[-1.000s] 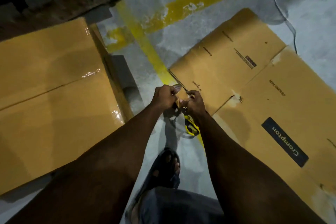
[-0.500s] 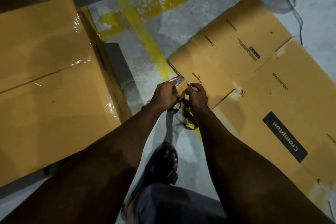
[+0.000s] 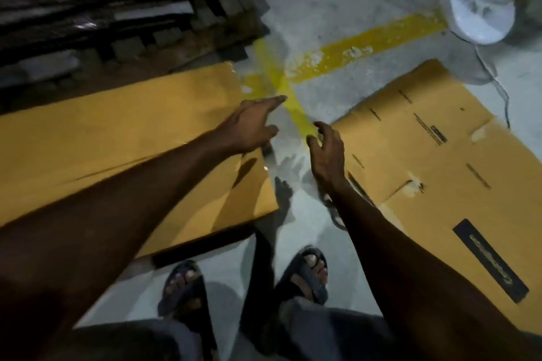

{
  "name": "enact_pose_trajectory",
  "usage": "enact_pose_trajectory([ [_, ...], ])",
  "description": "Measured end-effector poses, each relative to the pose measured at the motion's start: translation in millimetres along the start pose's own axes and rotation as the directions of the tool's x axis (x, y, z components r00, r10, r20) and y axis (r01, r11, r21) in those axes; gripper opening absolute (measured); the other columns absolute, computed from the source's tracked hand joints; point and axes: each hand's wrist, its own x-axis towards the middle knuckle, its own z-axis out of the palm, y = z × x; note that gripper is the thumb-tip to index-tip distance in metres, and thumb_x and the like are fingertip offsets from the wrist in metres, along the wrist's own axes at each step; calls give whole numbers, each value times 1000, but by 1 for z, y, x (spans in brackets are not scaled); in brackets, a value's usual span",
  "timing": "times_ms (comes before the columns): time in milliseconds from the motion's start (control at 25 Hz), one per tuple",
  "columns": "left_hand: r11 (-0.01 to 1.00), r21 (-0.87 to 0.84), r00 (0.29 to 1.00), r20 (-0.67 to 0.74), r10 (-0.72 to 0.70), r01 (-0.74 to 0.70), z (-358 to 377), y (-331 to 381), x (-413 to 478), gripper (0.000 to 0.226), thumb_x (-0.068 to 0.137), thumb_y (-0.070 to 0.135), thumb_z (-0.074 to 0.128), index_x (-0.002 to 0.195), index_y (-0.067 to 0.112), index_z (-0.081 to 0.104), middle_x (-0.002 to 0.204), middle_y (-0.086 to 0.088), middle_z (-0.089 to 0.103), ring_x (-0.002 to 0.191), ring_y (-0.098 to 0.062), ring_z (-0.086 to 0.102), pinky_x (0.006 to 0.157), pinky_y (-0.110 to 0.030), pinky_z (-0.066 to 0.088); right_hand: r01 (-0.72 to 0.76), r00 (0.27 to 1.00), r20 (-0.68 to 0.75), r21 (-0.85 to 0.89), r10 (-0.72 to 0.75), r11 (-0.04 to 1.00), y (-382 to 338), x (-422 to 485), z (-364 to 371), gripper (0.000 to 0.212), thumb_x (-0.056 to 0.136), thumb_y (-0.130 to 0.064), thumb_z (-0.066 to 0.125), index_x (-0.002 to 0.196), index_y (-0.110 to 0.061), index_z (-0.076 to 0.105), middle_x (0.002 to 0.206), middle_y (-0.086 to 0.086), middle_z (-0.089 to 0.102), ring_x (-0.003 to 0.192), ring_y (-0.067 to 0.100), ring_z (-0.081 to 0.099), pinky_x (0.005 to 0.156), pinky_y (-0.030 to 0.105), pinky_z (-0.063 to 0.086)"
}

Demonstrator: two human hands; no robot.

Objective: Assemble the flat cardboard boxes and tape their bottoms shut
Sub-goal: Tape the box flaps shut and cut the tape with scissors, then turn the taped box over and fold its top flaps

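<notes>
A brown assembled box [image 3: 117, 132] lies on the left, with a glossy taped seam running across its top. My left hand [image 3: 252, 126] hovers over its right end, fingers straight and pointing to the far right. A flat cardboard box [image 3: 425, 155] with a black label [image 3: 489, 261] lies on the floor at the right. My right hand [image 3: 325, 149] hangs above its near-left edge, its fingers loosely curled with nothing visible in them. A dark looped object [image 3: 334, 214], possibly the tape dispenser, shows beside my right wrist, mostly hidden.
Dark stacked wooden pallets [image 3: 117, 9] stand behind the assembled box. Painted yellow lines [image 3: 352, 47] cross on the grey floor. A white round fan base [image 3: 481, 9] with a cord sits at the far right. My sandalled feet [image 3: 181, 287] stand between the boxes.
My hands were together, pinching something small at the flat box's corner. They have parted; the left hand straightened and moved up-left over the assembled box. The view tilted up.
</notes>
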Motion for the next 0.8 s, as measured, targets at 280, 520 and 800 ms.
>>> enact_pose_trajectory([
  [280, 854, 73, 847, -191, -495, 515, -107, -184, -172, 69, 91, 24, 59, 150, 10, 27, 154, -18, 31, 140, -32, 31, 112, -34, 26, 507, 855, 318, -356, -409, 785, -140, -56, 125, 70, 88, -55, 30, 145, -17, 44, 152, 22, 36, 134, 41, 38, 112, 51, 30],
  [520, 417, -131, 408, -89, -909, 900, -83, -308, -318, 86, 85, 48, 64, 149, 10, 22, 153, -19, 22, 138, -40, 28, 106, -43, 34, 91, 991, 133, -682, 0, 725, -113, -43, 157, 80, 85, -72, 38, 152, -34, 16, 163, 15, 1, 143, 53, 6, 106, 76, 10],
  [800, 138, -821, 262, 15, -965, 554, -93, -327, -302, 93, 52, 67, 69, 128, 17, 48, 118, -10, 57, 99, -31, 61, 87, -45, 54, -287, 955, -149, -269, 255, 919, -150, -21, 140, 81, 81, -65, 53, 143, -18, 35, 142, 22, 38, 130, 43, 35, 103, 56, 29],
])
